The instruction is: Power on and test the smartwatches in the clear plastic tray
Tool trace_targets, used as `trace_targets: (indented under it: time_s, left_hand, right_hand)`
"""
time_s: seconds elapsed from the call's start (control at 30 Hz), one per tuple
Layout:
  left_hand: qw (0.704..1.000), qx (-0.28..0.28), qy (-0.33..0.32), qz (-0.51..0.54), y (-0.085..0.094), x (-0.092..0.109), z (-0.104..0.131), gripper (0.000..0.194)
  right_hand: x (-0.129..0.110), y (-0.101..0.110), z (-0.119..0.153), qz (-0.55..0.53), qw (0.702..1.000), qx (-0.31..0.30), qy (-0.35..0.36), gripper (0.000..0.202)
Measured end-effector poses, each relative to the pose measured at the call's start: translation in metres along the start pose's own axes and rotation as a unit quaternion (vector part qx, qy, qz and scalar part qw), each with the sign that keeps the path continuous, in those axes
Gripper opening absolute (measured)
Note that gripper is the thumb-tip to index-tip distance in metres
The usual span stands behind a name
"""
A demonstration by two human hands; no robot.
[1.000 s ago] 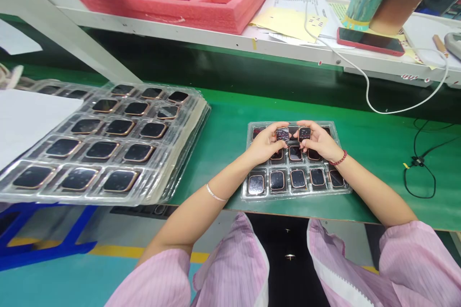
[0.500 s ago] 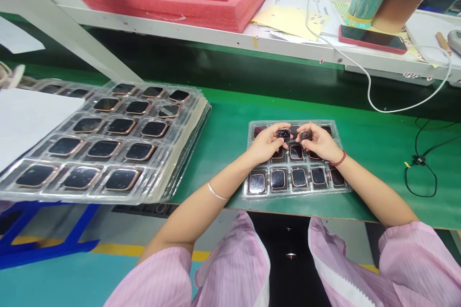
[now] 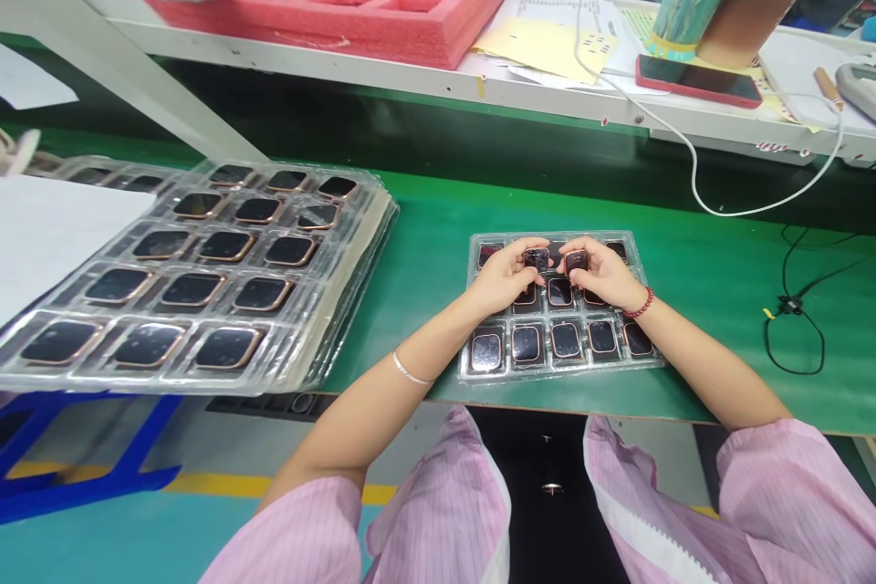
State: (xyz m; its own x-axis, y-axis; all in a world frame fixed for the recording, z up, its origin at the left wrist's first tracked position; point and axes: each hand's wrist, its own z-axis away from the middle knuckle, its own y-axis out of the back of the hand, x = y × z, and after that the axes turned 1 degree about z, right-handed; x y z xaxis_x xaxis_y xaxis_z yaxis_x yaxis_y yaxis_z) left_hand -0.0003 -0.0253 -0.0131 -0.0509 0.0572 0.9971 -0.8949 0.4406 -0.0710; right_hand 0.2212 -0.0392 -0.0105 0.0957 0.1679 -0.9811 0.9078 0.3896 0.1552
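Between the thumb and fingers of my left hand [image 3: 505, 276] is a dark, square smartwatch screen [image 3: 537, 261]. My right hand [image 3: 605, 272] pinches a second smartwatch screen [image 3: 576, 263] with a gold-coloured rim. Both are held a little apart, above a clear plastic tray [image 3: 465, 363] on the green bench. Its pockets carry more dark screens, such as a tray screen [image 3: 566, 339] in the near row. My hands hide part of the far and middle rows.
To the left stands a stack of clear trays [image 3: 328, 328] filled with similar screens, a white sheet [image 3: 61, 237] over its left side. A shelf behind carries a red foam tray [image 3: 444, 27], papers and a phone [image 3: 698, 80]. A white cable [image 3: 694, 166] hangs down; a black cable [image 3: 794, 306] lies right.
The view has shifted slightly. Both hands stay over the tray, still gripping the two screens, and the right-hand screen is turned a little more towards me.
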Motion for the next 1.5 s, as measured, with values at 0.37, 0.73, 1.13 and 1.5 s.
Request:
trace_targets:
  time_s: [0.37, 0.73, 1.13, 1.5]
  left_hand:
    - [1.000, -0.009, -0.016, 0.006, 0.0007, -0.0018, -0.0006, 0.047]
    - [1.000, -0.007, -0.007, -0.007, -0.0001, -0.0009, 0.0005, 0.046]
    - [1.000, -0.012, -0.013, -0.019, 0.0007, -0.0028, -0.0001, 0.047]
    - [0.999, -0.008, -0.004, -0.033, -0.0009, -0.0003, 0.0008, 0.035]
  right_hand:
    - [0.0018, 0.0001, -0.0004, 0.008, 1.000, -0.005, 0.019, 0.034]
    - [0.0034, 0.0002, -0.0002, 0.019, 1.000, -0.006, 0.019, 0.033]
    - [0.0021, 0.0001, 0.0000, 0.029, 0.999, -0.014, 0.023, 0.027]
    - [0.0029, 0.0017, 0.0006, 0.010, 1.000, -0.009, -0.020, 0.024]
